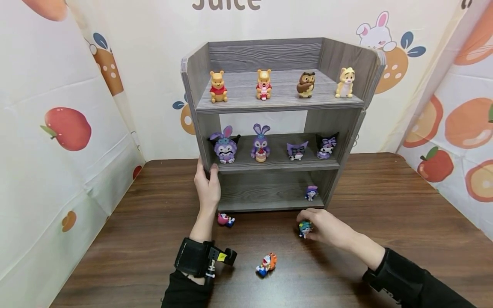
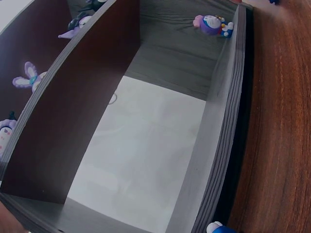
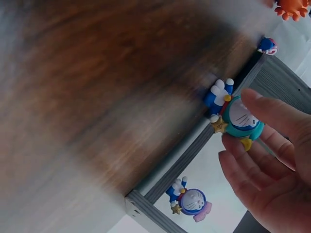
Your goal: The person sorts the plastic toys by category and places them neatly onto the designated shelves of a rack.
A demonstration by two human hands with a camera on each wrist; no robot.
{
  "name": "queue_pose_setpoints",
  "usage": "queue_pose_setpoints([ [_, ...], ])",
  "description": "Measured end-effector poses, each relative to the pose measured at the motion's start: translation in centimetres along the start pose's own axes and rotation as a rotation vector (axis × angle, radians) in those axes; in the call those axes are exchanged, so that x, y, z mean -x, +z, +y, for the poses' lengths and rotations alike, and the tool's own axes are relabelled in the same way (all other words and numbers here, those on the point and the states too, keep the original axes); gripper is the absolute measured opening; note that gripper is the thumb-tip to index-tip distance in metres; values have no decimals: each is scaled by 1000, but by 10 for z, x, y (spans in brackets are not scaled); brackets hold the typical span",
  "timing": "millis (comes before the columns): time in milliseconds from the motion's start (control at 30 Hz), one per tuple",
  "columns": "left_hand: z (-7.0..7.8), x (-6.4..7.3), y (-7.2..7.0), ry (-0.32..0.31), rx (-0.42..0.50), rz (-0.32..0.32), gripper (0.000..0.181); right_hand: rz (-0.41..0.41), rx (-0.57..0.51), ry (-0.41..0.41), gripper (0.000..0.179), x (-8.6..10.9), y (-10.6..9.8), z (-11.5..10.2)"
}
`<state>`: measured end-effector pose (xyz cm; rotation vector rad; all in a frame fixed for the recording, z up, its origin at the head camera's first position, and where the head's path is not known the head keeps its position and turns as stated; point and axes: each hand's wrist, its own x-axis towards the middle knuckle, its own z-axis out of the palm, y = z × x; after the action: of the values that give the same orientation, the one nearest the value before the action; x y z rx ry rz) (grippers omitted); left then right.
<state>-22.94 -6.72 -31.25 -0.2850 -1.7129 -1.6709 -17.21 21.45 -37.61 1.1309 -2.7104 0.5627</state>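
Observation:
In the head view my left hand (image 1: 208, 188) grips the left side of a grey wood-grain shelf (image 1: 265, 167), thumb in front and fingers partly hidden. My right hand (image 1: 327, 226) pinches a small blue-and-white cat figurine (image 1: 305, 229) with a teal hood, just before the shelf's lower right edge. The right wrist view shows this teal-hooded figurine (image 3: 238, 114) between thumb and fingers, a yellow star at its front. A purple-hooded cat figurine (image 1: 311, 193) stands at the right of the bottom tier.
On the table lie a pink-and-blue figurine (image 1: 225, 220) near my left wrist and an orange-and-blue figurine (image 1: 266, 264) nearer me. The top tier carries several yellow bears and animals, including an owl (image 1: 306, 84). Purple figurines, one a rabbit (image 1: 260, 143), line the middle tier.

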Motion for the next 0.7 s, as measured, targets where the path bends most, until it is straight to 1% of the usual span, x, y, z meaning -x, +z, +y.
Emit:
queue_pose_setpoints([
  [200,0,0,0,3,3,-3,42,-10,-28,21,27,0,0,1],
  [400,1,0,0,7,3,5,42,-20,-19,29,25,-3,-2,0],
  [533,2,0,0,9,3,8,42,-11,-18,31,24,-9,-3,1],
  [700,1,1,0,9,11,1,42,8,-5,33,23,-21,-4,2],
])
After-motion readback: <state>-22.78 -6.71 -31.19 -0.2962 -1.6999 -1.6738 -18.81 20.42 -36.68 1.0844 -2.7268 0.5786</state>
